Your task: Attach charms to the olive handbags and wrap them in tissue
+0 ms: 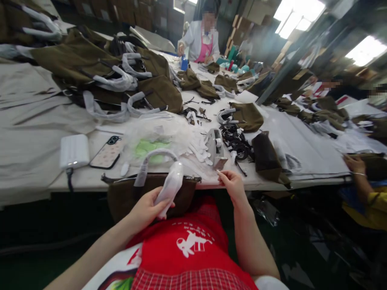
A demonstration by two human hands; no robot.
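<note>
A dark brown bag (121,197) rests at the table's front edge against my lap. One of its handles, wrapped in white film (171,183), is in my left hand (152,205), fingers closed around it. The other handle arches up behind, also wrapped in clear film. My right hand (232,183) is pinched at the front of a grey tape dispenser (215,147); its fingertips meet at a small whitish piece, apparently tape. White strips (198,148) lie just left of the dispenser.
A phone (107,152) and a white power bank (74,151) lie at the left. Olive bags (81,60) with wrapped handles pile behind. Black straps (236,141) and a dark bag (267,155) sit right. A person (201,40) stands across; another person's hand (355,164) is far right.
</note>
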